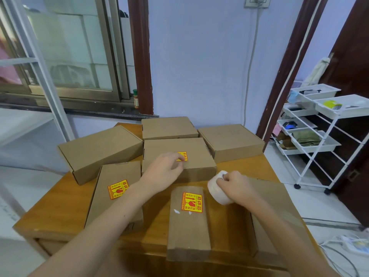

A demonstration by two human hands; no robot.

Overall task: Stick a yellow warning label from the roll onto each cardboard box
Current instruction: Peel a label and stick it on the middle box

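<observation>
Left hand [162, 170] presses a yellow label [182, 156] near the middle box's [197, 158] front edge; right hand [235, 186] grips the roll [216, 189].

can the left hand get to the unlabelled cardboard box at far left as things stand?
Probably yes. The left hand presses a yellow warning label on the middle cardboard box; the plain brown cardboard box at far left sits beside it, top bare, nothing between. The right hand holds the white label roll.

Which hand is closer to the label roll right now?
Right. The right hand grips the label roll; the left hand is off to its left, pressing a label.
</observation>
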